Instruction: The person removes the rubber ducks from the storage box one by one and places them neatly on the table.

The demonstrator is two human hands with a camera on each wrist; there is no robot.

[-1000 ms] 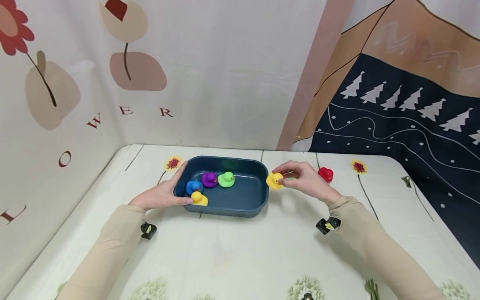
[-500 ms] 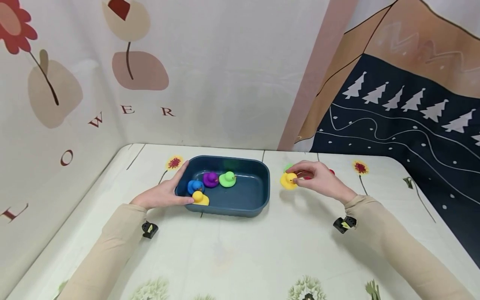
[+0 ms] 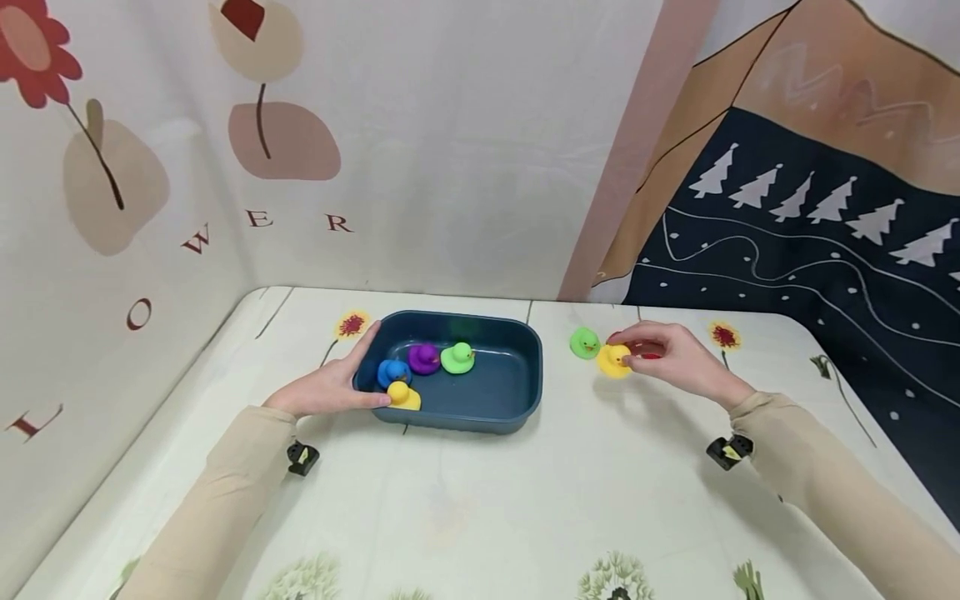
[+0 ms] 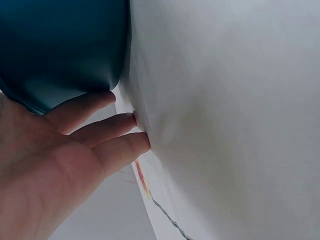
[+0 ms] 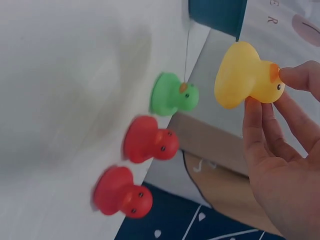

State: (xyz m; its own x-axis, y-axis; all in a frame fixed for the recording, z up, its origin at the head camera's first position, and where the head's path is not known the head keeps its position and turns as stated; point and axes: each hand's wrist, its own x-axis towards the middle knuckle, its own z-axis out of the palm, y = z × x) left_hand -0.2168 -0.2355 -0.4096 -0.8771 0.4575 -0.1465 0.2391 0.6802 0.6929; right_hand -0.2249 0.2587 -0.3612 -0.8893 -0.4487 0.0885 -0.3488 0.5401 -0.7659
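A dark blue plastic tub [image 3: 480, 422] stands on the table. My left hand [image 3: 322, 386] rests against its left end, thumb at the near rim and fingers fairly straight along the outside, as the left wrist view shows. Inside lie a blue rubber duck [image 3: 393, 372], a purple duck [image 3: 424, 359], a light green duck [image 3: 457, 357] and a yellow duck [image 3: 403, 396] close to my left thumb. Right of the tub, my right hand [image 3: 678, 360] pinches another yellow rubber duck [image 5: 245, 77] above the table, its beak beside my thumb.
Beyond the held duck, a green duck [image 3: 585, 342] stands on the table. Two red ducks, one [image 5: 150, 140] nearer the green and one [image 5: 122, 192] farther, stand in line with it; my right hand mostly hides them in the head view. Printed cloth walls rise behind.
My right hand has carried the yellow duck rightward, away from the tub's right rim, uncovering the green duck and covering the red. My left hand stays at the tub.
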